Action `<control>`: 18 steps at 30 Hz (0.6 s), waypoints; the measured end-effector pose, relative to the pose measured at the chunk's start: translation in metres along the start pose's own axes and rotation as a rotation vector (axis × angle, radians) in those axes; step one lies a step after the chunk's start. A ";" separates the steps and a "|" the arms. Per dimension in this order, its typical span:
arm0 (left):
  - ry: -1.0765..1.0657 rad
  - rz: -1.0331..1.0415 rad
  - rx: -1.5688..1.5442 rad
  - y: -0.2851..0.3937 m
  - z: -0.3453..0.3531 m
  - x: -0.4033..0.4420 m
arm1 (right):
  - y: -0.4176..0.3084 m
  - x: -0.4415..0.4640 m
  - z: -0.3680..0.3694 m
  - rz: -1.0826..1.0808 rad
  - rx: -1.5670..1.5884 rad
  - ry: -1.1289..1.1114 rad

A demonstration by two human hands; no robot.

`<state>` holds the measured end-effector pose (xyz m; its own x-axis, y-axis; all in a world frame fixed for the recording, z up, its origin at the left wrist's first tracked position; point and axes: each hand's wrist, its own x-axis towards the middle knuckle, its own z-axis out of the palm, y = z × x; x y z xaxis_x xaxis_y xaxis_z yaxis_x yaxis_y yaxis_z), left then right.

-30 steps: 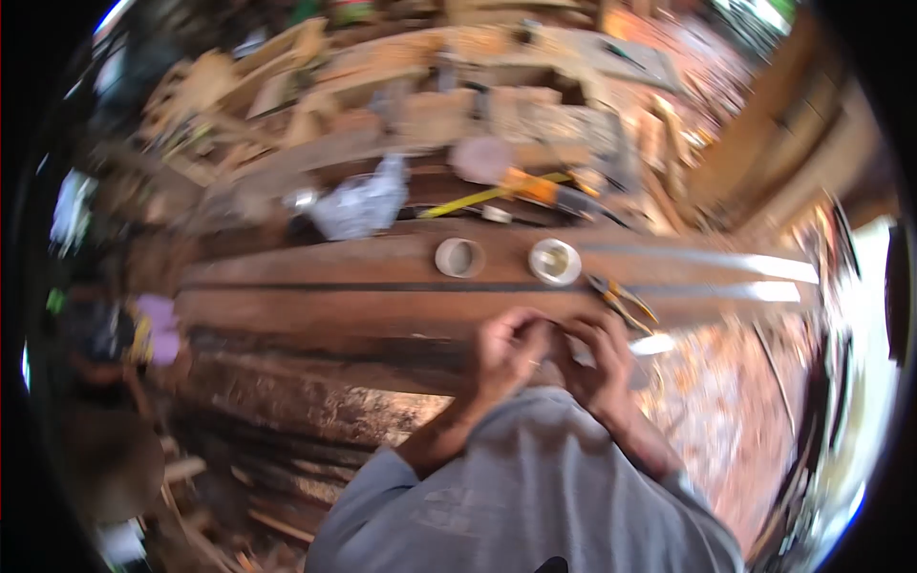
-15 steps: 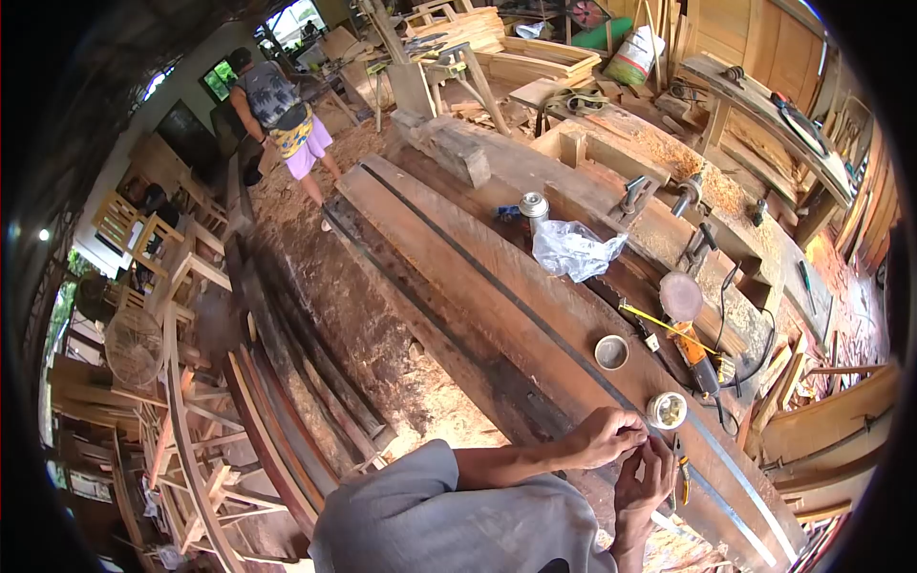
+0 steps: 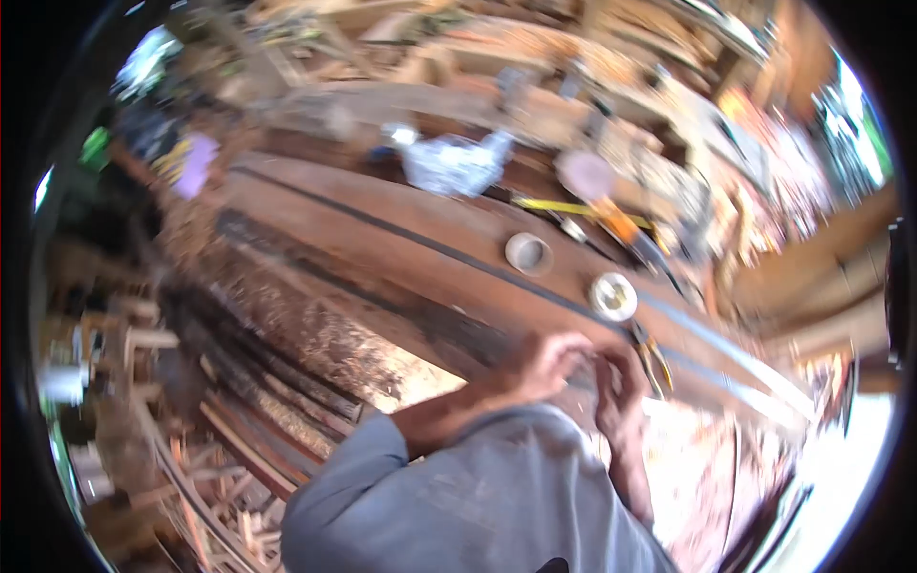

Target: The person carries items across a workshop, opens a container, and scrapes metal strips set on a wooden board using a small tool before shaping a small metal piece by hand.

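Observation:
My left hand and my right hand meet over the near edge of a long brown wooden board. The fingers of both are curled, fingertips close together. Whatever they pinch is too small and blurred to make out. Just beyond them stands a small round white tub with pale contents. Pliers with yellow-and-dark handles lie beside my right hand. Farther up the board is a round, shallow container.
An orange power tool, a yellow measuring tape and a clear plastic bag lie behind the board. Dark timber is stacked at left. A person in purple shorts is at the far left.
My view has swung and tilted, so the board and the things on it appear farther left and higher, now blurred. My hands stay close together with curled fingers.

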<state>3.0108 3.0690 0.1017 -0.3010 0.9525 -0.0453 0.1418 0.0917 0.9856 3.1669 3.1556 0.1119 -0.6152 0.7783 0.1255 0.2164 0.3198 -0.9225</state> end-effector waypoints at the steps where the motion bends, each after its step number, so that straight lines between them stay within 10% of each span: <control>1: -0.021 -0.011 0.040 0.007 -0.004 0.000 | -0.009 0.002 -0.005 0.073 0.038 -0.095; 9: -0.164 0.029 -0.139 0.013 -0.007 0.015 | 0.017 0.002 -0.017 0.714 1.273 -0.377; 18: -0.069 -0.181 -0.495 0.009 -0.005 0.013 | 0.000 0.001 -0.006 0.622 1.051 -0.035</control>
<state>3.0034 3.0805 0.1105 -0.2145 0.9524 -0.2164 -0.3736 0.1247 0.9192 3.1710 3.1597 0.1138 -0.6490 0.6227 -0.4371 -0.2272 -0.7070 -0.6697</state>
